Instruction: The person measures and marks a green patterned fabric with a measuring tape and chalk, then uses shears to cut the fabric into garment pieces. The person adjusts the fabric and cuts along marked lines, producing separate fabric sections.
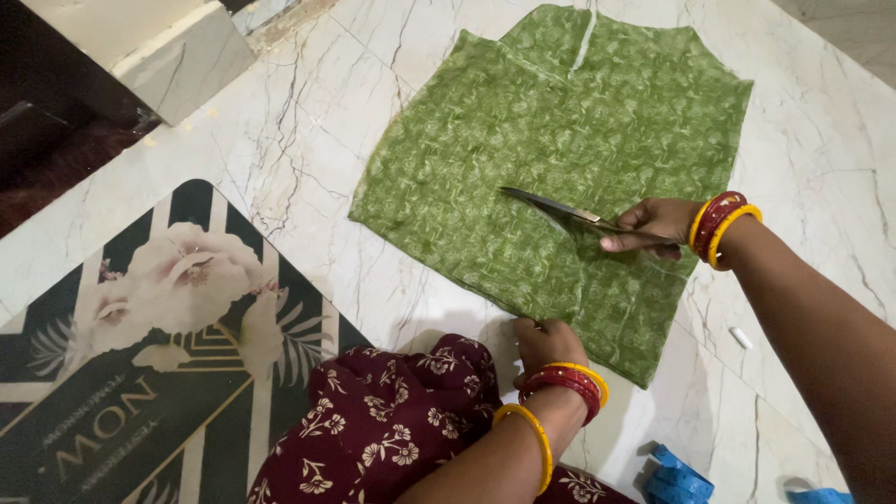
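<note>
Right hand (653, 227) grips scissors (560, 211), blades shut & pointing to 9 o'clock over the green cloth (523, 140). Left hand (546, 343) presses fingers flat on the cloth's near edge at 6 o'clock. Cloth lies folded on marble floor (308, 121), centre-top. No cut line visible yet, so cutting looks barely begun. Blue tape measure (679, 476) at 5 o'clock, mat (140, 373) at 8.
</note>
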